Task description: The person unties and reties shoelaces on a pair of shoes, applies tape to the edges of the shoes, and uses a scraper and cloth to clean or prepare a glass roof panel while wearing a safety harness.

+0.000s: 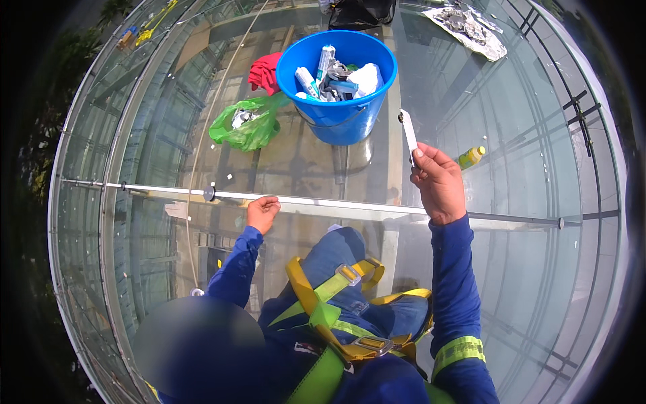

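My right hand (439, 180) is raised over the glass and pinches a thin, flat white strip (408, 132) with dark smears along its edge. The strip stands nearly upright, to the right of a blue bucket (343, 128). Low over the pale seam (316, 205) between the glass panels is my left hand (264, 214). Its fingers are closed together, and whatever they hold, if anything, is hidden. The bucket contains white sealant tubes (326, 62), crumpled paper and dark-smeared scraps.
Left of the bucket lie a green plastic bag (245, 124) and a red cloth (265, 73). A yellow bottle (472, 157) is beyond my right hand. Smeared paper (468, 32) spreads at the far right, a black bag (362, 12) behind the bucket. A rope (214, 101) runs along the left.
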Demonstrator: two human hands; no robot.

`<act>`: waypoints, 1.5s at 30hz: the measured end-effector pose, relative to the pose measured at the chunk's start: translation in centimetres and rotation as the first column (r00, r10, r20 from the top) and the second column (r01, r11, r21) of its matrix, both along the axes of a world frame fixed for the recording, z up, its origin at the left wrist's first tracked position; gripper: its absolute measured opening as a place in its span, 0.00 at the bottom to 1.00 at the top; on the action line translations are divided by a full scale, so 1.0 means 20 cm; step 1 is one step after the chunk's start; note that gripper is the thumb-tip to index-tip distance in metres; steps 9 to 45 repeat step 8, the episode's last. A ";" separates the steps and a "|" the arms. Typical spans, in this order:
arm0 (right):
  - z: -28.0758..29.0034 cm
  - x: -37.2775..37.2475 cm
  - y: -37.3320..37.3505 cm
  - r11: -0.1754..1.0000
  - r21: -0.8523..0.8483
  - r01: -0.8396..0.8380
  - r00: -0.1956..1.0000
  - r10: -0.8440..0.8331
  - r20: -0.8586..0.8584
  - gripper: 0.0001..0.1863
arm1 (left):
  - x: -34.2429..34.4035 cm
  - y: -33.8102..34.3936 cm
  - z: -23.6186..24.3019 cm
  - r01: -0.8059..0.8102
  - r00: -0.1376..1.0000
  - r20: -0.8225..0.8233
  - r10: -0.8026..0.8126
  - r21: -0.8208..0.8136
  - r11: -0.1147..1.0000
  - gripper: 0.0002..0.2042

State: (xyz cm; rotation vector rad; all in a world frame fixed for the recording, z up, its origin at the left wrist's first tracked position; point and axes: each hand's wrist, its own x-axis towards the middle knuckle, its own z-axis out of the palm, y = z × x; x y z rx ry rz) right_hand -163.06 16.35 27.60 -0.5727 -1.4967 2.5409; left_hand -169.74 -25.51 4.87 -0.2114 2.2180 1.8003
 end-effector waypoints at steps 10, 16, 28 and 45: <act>-0.29 -0.97 -0.87 0.922 -0.016 -0.388 0.911 0.385 0.148 0.12 | -1.11 -0.37 -0.13 -0.614 0.785 0.144 0.602 0.051 0.788 0.21; -0.29 -0.97 -0.87 0.922 -0.016 -0.388 0.911 0.385 0.148 0.12 | -1.11 -0.37 -0.13 -0.614 0.785 0.144 0.602 0.051 0.788 0.21; -0.29 -0.97 -0.87 0.922 -0.016 -0.388 0.911 0.385 0.148 0.12 | -1.11 -0.37 -0.13 -0.614 0.785 0.144 0.602 0.051 0.788 0.21; -0.29 -0.97 -0.87 0.922 -0.016 -0.388 0.911 0.385 0.148 0.12 | -1.11 -0.37 -0.13 -0.614 0.785 0.144 0.602 0.051 0.788 0.21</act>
